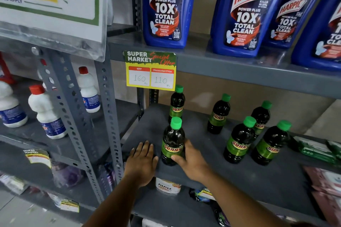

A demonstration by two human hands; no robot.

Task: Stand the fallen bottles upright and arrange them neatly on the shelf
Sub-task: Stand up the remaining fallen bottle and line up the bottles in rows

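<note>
We stand before a grey metal shelf that carries six dark Sunny bottles with green caps, all upright. The nearest bottle stands at the front left of the shelf, directly ahead of a second one placed behind it. Our right hand wraps the lower label area of the nearest bottle, thumb across the front and fingers behind, gripping it. Our left hand lies flat on the shelf just beside the bottle, fingers spread and holding nothing. The other four bottles stand to the right: one toward the rear, one further right, and two nearer the front. A yellow price tag hangs from the upper shelf, below blue Harpic bottles.
</note>
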